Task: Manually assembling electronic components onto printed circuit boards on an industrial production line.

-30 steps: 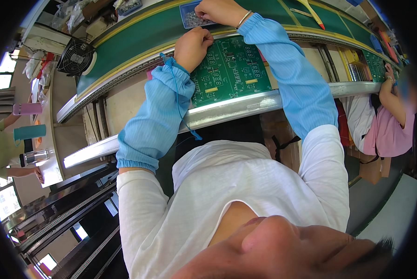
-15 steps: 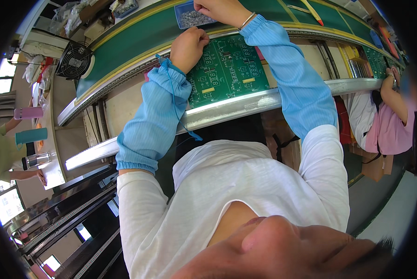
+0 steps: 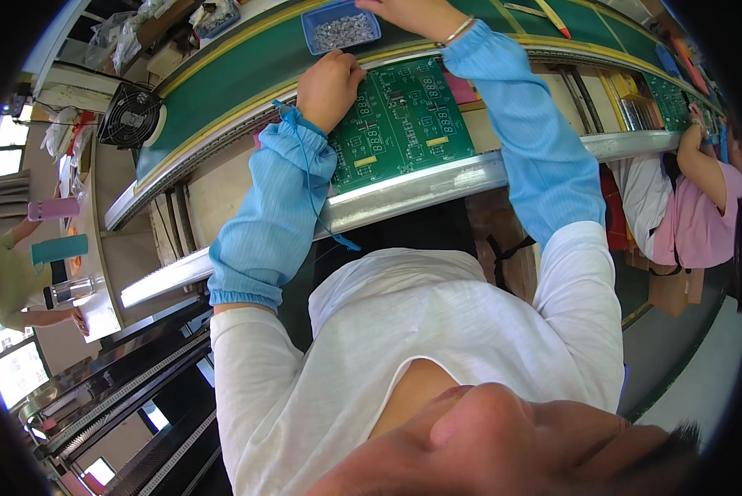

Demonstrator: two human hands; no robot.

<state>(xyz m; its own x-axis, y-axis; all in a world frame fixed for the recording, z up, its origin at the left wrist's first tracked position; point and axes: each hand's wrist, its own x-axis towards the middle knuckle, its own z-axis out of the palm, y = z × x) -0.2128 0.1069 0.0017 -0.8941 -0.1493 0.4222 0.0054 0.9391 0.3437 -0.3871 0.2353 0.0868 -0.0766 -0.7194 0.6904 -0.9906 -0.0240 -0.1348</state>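
A green circuit board [image 3: 400, 124] with several white digit displays and small parts lies across the metal rails in front of me. My left hand [image 3: 330, 87] is at its upper left corner, fingers curled together; whatever they hold, if anything, is hidden. Beyond the board, a blue tray [image 3: 306, 31] of small, clear or silvery parts stands on the green belt. Above the tray's right end is my right hand [image 3: 421, 16], partly cut off by the picture's top edge. Its fingers look bent together, and anything between them is too small to make out. Blue sleeves cover both forearms.
The green conveyor belt [image 3: 222, 78] runs behind the rails, with a yellow-and-red pen-like tool [image 3: 555, 18] on it. A black fan [image 3: 131, 114] stands at the left. The near metal rail [image 3: 421, 180] crosses before my body. Co-workers are at far left and right.
My right hand has shifted slightly right, and more of the blue tray shows. The left hand stays by the board's corner. The board and tray appear a little farther left in the picture.
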